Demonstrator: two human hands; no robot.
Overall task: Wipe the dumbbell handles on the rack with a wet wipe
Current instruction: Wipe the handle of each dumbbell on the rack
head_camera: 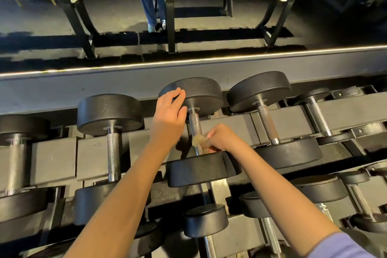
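A black dumbbell lies across the rack (pixel 230 125) in the middle of the head view, its knurled steel handle (pixel 194 122) running from the far head (pixel 201 92) to the near head (pixel 199 170). My left hand (pixel 169 115) rests on the far head's left edge, fingers spread and curled over it. My right hand (pixel 222 138) is closed on a crumpled yellowish wet wipe (pixel 198 140), pressed against the lower part of the handle. The handle's lowest end is hidden behind the wipe.
More black dumbbells lie on both sides, one on the left (pixel 113 148) and one on the right (pixel 268 123), and smaller ones on the lower tier (pixel 206 220). A mirror (pixel 188 23) above the rack reflects racks and a person's legs.
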